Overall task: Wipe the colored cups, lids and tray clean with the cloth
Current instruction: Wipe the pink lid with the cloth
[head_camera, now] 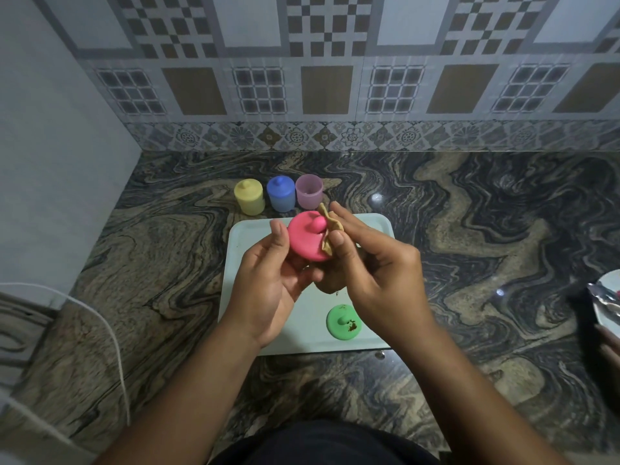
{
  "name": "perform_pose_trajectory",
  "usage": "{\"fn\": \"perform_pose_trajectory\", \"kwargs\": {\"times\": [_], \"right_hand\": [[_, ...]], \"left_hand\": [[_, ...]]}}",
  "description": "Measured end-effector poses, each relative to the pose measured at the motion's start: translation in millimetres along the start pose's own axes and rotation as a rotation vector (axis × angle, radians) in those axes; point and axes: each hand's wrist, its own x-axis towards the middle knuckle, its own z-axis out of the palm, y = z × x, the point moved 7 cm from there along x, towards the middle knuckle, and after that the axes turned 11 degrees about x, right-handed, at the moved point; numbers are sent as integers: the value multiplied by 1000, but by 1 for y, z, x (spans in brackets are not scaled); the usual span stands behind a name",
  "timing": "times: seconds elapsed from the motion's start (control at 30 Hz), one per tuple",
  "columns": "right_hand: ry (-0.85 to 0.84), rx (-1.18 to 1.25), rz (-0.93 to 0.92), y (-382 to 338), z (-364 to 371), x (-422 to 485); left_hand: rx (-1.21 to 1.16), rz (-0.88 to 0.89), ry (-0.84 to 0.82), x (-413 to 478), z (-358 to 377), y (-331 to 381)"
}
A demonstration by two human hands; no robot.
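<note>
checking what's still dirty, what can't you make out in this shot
Head view:
Underside of the pink lid: faces away, behind the left hand.
Most of the cloth: bunched inside the right hand.
Middle of the tray: covered by both hands.
The plate: cut off by the right edge.

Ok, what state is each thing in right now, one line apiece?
tray: flat on the counter.
pink lid: held over the tray in the left hand, tilted, knob side showing.
cloth: pinched in the right hand, touching the pink lid's edge.
green lid: lying on the tray, knob up, brown dirt on it.
yellow cup: upright, lid on.
blue cup: upright, lid on.
purple cup: upright, no lid.
</note>
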Motion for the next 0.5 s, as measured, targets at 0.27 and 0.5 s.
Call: {"fn": "perform_pose_trajectory", "kwargs": {"times": [0.27, 0.5], "right_hand": [[-62, -156, -121, -6, 3, 3], [-59, -106, -72, -3, 8, 2]], "left_hand": [[68, 14, -1, -4, -5, 6], [-17, 12, -47, 0, -5, 0]]}}
